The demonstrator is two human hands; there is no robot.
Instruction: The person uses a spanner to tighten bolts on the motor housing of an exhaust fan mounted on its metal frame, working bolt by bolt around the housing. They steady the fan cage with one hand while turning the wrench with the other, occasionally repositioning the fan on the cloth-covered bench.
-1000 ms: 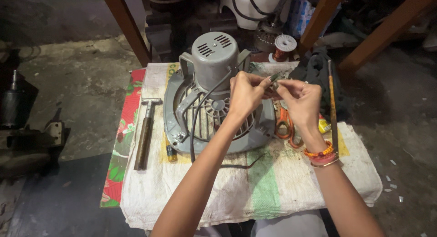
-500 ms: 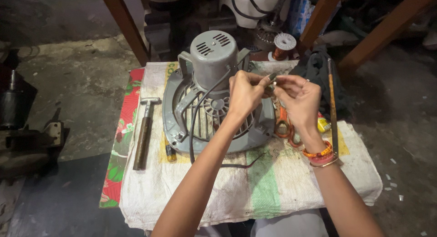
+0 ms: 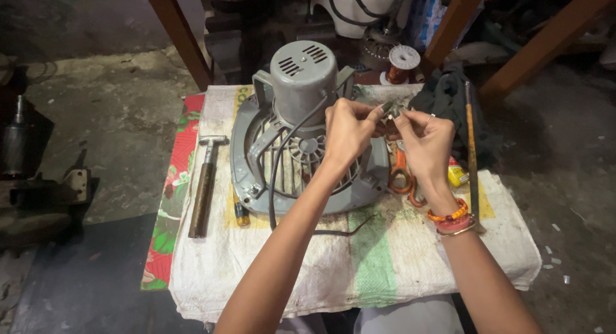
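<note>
Head view: both hands meet above the grey fan motor housing (image 3: pixel 301 148) on the cloth-covered table (image 3: pixel 385 270). Left hand (image 3: pixel 346 132) and right hand (image 3: pixel 427 141) pinch a small wire end (image 3: pixel 393 111) between closed fingertips. Housing looks partly stripped; hammer (image 3: pixel 204 186) and orange-handled pliers (image 3: pixel 401 173) lie unused.

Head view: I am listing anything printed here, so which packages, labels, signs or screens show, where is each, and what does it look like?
Small yellow packet: on the sack cloth, right of the right hand; boxy, with a red patch.
Blue and white printed package: at the back, behind the copper wire spool; upright, partly hidden.
No signs or screens show.
</note>
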